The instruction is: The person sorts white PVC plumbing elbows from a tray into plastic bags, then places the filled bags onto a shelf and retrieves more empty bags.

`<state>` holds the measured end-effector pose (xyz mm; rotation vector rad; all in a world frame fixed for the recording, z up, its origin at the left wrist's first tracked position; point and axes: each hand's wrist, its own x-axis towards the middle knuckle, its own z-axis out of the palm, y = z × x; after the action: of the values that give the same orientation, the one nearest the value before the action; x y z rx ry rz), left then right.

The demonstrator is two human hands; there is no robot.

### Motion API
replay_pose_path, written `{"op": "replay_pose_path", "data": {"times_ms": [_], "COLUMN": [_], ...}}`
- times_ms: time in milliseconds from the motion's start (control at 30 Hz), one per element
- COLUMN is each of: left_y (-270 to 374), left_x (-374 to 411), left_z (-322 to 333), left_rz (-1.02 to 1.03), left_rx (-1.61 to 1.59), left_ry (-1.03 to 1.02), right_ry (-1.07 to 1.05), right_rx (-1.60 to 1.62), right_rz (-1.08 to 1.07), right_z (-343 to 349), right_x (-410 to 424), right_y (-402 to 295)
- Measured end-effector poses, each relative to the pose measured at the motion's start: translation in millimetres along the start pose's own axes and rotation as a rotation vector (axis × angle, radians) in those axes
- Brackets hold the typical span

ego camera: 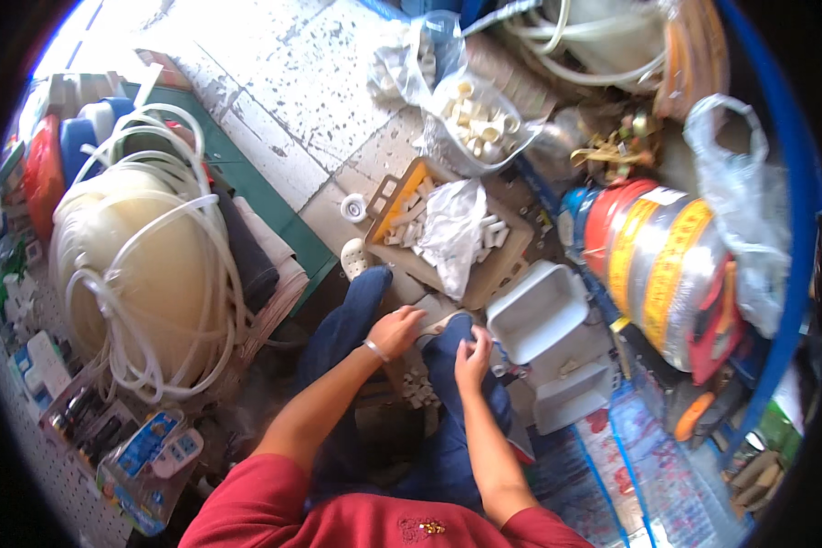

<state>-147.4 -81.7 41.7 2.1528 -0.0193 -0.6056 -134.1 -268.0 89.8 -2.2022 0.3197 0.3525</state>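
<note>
My left hand (394,333), with a bracelet at its wrist, is over the gap between my knees, fingers bent. My right hand (472,359) is beside my right knee, thumb and fingers drawn together. Whether either hand holds something small cannot be made out. Small white pieces (421,392) lie in a heap below, between my legs. Ahead of my knees stands a tan plastic crate (517,236) with short white tube pieces (406,226) and a crumpled white plastic bag (452,222) in it. Right of my hands is an empty white plastic bin (541,312).
A large coil of clear hose (144,274) rests at left near a green board (274,212). Beyond the crate sits an open clear bag of white fittings (479,123). Yellow-taped wrapped rolls (657,267) and a blue post (788,205) stand at right.
</note>
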Motion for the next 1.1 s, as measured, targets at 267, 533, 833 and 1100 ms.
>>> {"op": "replay_pose_path", "data": {"times_ms": [267,533,833,1100], "left_y": [43,42,53,32], "left_x": [-142,-230,-137,-12], "left_z": [-148,-115,-215,-429], "left_rz": [-0.600,-0.886,-0.548,-0.484], "left_rx": [0.041,-0.033,-0.299,-0.409], "left_ry": [0.381,0.549,0.819,0.873], "right_ry": [-0.007,0.022,-0.043,-0.259], "right_rx": [-0.233,-0.582,-0.447,-0.220], "right_rz": [0.004,0.084,-0.095,-0.216], "right_z": [-189,-320,-229,-83], "right_x": [-62,-23,88,209], "right_y": [-34,-38,-181,-361]}}
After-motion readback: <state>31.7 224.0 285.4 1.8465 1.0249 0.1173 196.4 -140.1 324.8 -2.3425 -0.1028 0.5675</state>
